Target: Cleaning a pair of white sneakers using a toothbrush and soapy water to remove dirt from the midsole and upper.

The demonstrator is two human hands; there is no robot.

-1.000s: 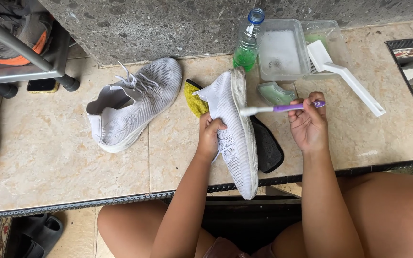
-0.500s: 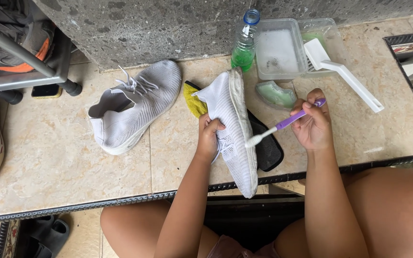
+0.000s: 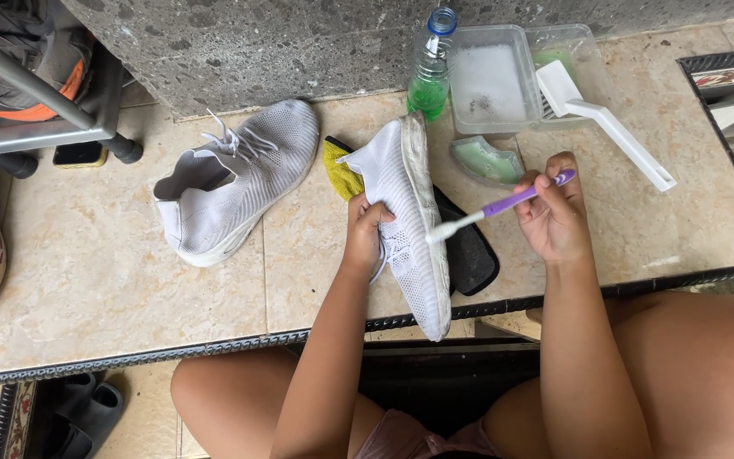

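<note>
Scrubbing step: left hand [image 3: 367, 229] clasps the shoe [image 3: 405, 212] on edge; right hand [image 3: 554, 217] pinches the toothbrush [image 3: 494, 206], bristles at its sole. Next likely needs firm strokes along that edge.

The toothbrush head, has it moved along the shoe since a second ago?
Yes. The toothbrush head has slid down the sole edge of the held shoe, away from the green bottle and toward the person, with the right hand tilting the handle.
</note>
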